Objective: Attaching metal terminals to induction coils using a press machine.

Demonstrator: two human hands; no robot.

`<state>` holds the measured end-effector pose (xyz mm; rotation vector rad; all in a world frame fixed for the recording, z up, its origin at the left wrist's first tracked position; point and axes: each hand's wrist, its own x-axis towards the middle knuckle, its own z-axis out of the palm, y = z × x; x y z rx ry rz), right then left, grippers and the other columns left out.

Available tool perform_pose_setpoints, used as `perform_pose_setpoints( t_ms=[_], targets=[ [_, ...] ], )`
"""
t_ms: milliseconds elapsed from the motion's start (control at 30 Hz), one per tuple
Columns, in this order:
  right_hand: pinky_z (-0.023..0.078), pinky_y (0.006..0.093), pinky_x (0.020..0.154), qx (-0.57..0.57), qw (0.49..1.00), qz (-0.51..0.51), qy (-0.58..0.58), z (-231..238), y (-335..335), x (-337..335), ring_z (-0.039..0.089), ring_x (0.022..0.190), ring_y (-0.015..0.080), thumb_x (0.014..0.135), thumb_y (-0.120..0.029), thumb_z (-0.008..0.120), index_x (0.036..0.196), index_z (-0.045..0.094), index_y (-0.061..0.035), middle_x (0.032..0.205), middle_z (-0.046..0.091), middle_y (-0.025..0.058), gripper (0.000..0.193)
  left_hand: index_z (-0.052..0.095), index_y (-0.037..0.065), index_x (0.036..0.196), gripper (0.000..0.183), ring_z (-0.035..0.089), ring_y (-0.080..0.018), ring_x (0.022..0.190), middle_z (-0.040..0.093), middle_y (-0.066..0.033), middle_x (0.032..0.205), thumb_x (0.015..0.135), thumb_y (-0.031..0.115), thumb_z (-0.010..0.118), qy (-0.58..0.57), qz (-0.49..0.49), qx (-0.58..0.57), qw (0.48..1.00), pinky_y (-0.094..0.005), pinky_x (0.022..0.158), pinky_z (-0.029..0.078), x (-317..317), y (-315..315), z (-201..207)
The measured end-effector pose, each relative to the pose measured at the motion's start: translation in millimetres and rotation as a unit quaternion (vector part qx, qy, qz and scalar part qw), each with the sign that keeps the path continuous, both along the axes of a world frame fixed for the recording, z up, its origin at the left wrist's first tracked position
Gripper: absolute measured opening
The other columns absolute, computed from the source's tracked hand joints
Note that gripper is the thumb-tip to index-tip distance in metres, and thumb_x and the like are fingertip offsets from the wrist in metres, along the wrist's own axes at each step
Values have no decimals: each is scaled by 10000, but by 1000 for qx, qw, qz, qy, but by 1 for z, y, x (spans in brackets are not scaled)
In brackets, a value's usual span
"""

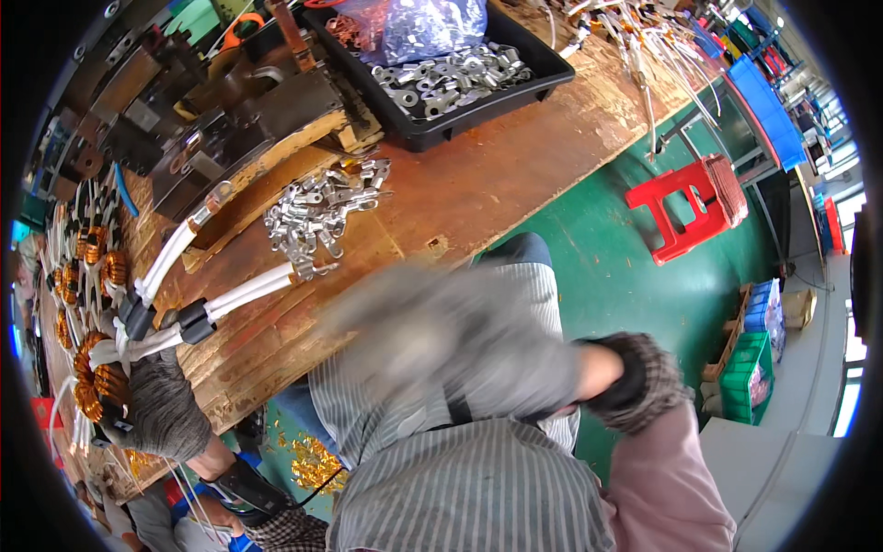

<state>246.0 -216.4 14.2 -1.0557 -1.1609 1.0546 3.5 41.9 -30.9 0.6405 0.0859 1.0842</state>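
Workbench (515, 175) of worn, stained wood fills the upper left and centre of the frame, its scarred top serving as the bed for everything below. Black plastic tray (543, 69), upper centre, has raised walls that keep a stock of loose silver cable lugs together, with a clear bag of more parts at its far end. Dark metal press tool (230, 110), upper left, is blocky and greasy; one white sleeved lead runs up to its front edge. Red plastic stool (694, 202) stands on the green floor, right of the bench. Right hand (460, 336), in a grey knit glove, crosses the centre of the frame over a striped shirt; it is smeared by motion, so whether it is spread or holds anything cannot be told. Left hand (161, 409), gloved alike, lies at the lower left edge of the bench, fingers curled around the copper-wound coil (97, 382), a ring of orange wire. White leads (235, 294) fan out from that coil toward the centre, stiff and tubular, collared with black sleeves, tipped with metal lugs. Pile of cable lugs (322, 207), small, bright and stamped flat with ring ends, sits just beyond the lead tips, near to hand. Further copper coils (87, 248) lie in a row along the left rim.
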Motion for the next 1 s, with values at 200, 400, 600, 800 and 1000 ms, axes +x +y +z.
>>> perform_pose_setpoints(
  t_ms=[200, 400, 600, 800, 1000],
  targets=[
    [481, 226, 550, -90, 883, -456, -62, 3, -59, 90, 592, 588, 118, 930, -304, 448, 1003, 557, 26, 745, 618, 84, 355, 337, 57, 1334, 902, 295, -407, 1248, 302, -255, 1348, 610, 492, 653, 84, 160, -12, 983, -616, 1015, 192, 21, -5, 23],
    [476, 207, 536, -86, 944, -310, -73, 12, -24, 88, 589, 589, 103, 913, -296, 477, 961, 566, 7, 714, 611, 66, 319, 417, 116, 1276, 786, 415, -299, 1170, 433, -121, 1281, 684, 602, 596, -13, 4, 30, 999, -496, 988, 320, 31, -2, 19],
    [479, 197, 519, -105, 987, -99, -69, 27, 64, 73, 562, 656, 75, 889, -324, 513, 979, 580, -24, 768, 587, 22, 320, 372, 151, 1315, 723, 398, -356, 1184, 347, -176, 1359, 754, 584, 515, -2, -2, -52, 999, -645, 881, 340, 39, -1, 23],
    [465, 213, 633, -39, 999, -22, 1, 11, 123, 70, 541, 705, 57, 854, -192, 595, 957, 589, -26, 768, 585, 7, 196, 360, 130, 1316, 739, 427, -370, 1149, 411, -180, 1305, 759, 592, 510, 48, -36, 20, 998, -640, 815, 396, 42, 12, 26],
    [471, 211, 605, -75, 997, -5, -1, 8, 144, 73, 551, 669, 61, 842, -165, 608, 900, 596, -32, 741, 599, 12, 146, 350, 106, 1312, 726, 467, -326, 1113, 440, -174, 1275, 776, 571, 508, 68, -35, 20, 997, -599, 795, 446, 45, 20, 27]
  ],
)
